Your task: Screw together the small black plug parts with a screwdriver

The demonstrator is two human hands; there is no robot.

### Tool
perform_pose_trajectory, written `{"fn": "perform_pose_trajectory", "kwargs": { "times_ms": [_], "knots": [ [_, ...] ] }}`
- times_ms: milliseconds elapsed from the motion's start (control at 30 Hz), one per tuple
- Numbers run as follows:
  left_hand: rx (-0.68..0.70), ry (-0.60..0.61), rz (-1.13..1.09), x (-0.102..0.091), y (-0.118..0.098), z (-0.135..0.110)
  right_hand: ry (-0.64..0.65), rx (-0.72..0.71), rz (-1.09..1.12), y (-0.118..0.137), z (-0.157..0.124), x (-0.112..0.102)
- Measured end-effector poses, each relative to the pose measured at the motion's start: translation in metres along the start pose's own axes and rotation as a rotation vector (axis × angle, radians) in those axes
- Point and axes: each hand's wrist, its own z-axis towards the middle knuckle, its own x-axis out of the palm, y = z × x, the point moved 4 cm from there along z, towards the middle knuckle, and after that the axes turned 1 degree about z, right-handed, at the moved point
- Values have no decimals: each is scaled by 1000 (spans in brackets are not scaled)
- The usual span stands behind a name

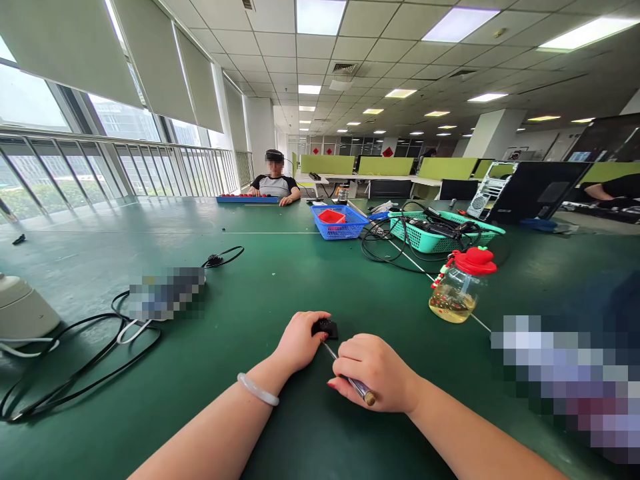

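My left hand, with a pale bangle at the wrist, is closed around a small black part resting on the green table. The fingers hide much of this part, so its exact kind is unclear. In my right hand is a slim screwdriver with a see-through purplish handle and a brownish end cap. Its thin metal shaft slants up and left, and the tip reaches the near edge of the black part beside my left thumb.
A glass bottle with a red lid stands to the right. Farther back are a blue basket and a teal basket heaped with cables. Black cords lie at left. Another person sits at the far end.
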Motion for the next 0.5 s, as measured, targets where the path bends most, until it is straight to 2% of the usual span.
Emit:
{"fn": "perform_pose_trajectory", "kwargs": {
  "times_ms": [500],
  "knots": [
    [21, -3, -5, 1, 2, 0, 32, 65, -58, -3, 0, 1]
  ]
}}
